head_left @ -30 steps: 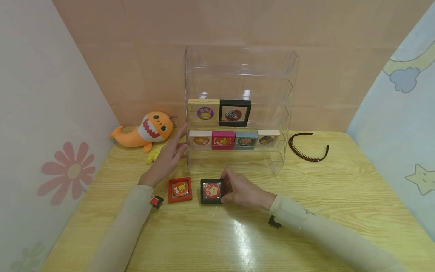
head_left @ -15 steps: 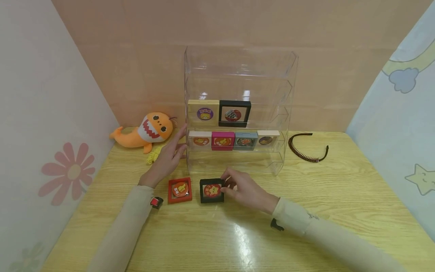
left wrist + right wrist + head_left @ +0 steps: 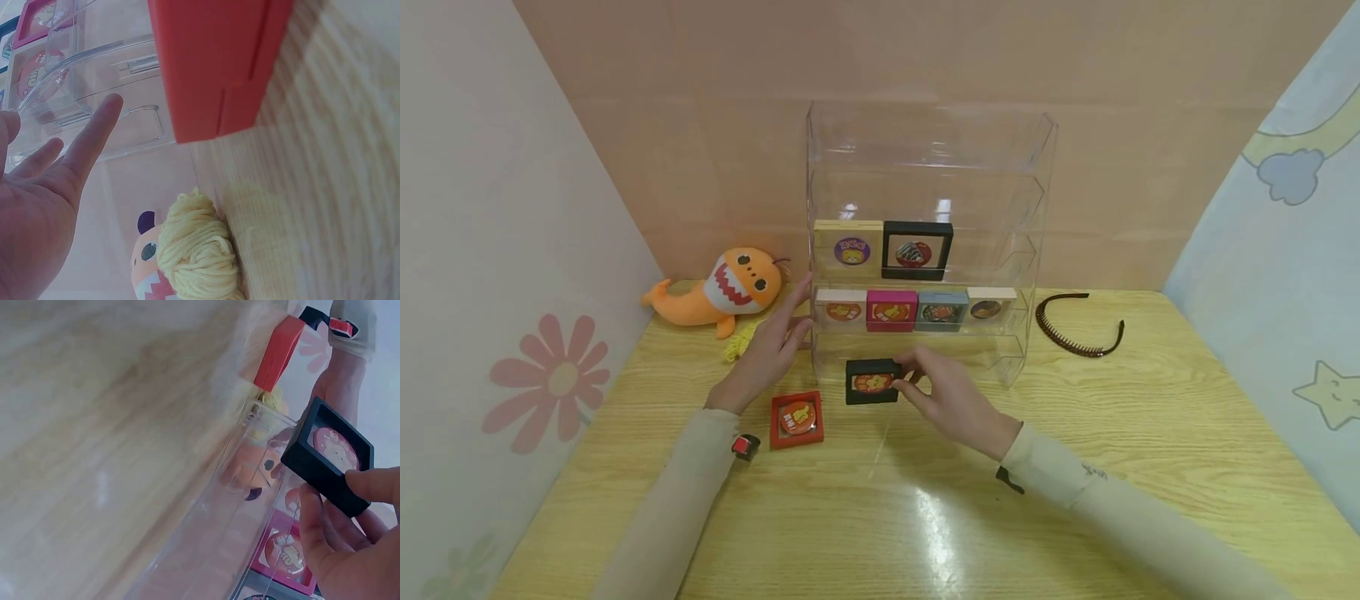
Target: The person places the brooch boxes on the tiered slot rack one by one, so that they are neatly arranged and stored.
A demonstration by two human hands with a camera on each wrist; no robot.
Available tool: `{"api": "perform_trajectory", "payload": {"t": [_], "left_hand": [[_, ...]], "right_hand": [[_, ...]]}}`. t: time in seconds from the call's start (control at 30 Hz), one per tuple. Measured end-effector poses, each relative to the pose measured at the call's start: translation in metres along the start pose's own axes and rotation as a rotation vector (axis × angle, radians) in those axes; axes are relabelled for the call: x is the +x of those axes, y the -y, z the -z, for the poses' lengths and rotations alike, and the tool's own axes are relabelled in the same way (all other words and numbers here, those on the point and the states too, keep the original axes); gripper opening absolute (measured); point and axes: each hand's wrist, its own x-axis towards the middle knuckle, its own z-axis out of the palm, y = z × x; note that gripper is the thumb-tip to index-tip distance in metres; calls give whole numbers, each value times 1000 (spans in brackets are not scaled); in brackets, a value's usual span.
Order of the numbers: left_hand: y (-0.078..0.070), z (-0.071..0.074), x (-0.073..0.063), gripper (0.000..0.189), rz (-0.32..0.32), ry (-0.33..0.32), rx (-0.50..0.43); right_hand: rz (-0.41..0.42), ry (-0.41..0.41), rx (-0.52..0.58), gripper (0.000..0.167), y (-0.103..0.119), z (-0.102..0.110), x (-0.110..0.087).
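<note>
My right hand [image 3: 953,398] pinches the right side of a small black display frame [image 3: 857,397] with a red star badge in it, raised in front of the rack's bottom tier. The right wrist view has the thumb [image 3: 376,485] on its front and fingers behind. My left hand [image 3: 766,348] reaches to the left side of the clear stepped acrylic rack [image 3: 917,157], fingers extended along it. Before it lies a red frame [image 3: 797,397] with a thumbs-up badge. Cream [image 3: 868,231] and black [image 3: 919,227] frames sit side by side on one tier; several smaller ones, including a magenta frame [image 3: 892,327], fill the tier below.
An orange shark plush [image 3: 700,302] lies left of the rack, with a yellow yarn bundle [image 3: 741,342] beside it. A brown toothed headband [image 3: 1063,340] is on the wooden table [image 3: 1150,433] to the right. Patterned panels stand on both sides.
My right hand has lifted the black star-badge frame off the table, tipped it more upright and carried it toward the rack. My left hand has stayed at the rack's side.
</note>
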Motion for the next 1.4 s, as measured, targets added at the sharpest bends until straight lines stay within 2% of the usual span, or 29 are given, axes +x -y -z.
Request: {"api": "perform_trajectory", "payload": {"t": [0.37, 0.77, 1.03, 1.4], "left_hand": [[1, 0, 0, 63, -15, -6, 13], [1, 1, 0, 64, -14, -5, -5], [1, 0, 1, 64, -40, -8, 8], [3, 0, 0, 64, -30, -17, 16]], "right_hand": [[7, -84, -28, 27, -7, -3, 18], [-11, -111, -110, 25, -9, -13, 29], [-3, -82, -117, 25, -13, -28, 36], [-87, -20, -30, 26, -17, -42, 45]]}}
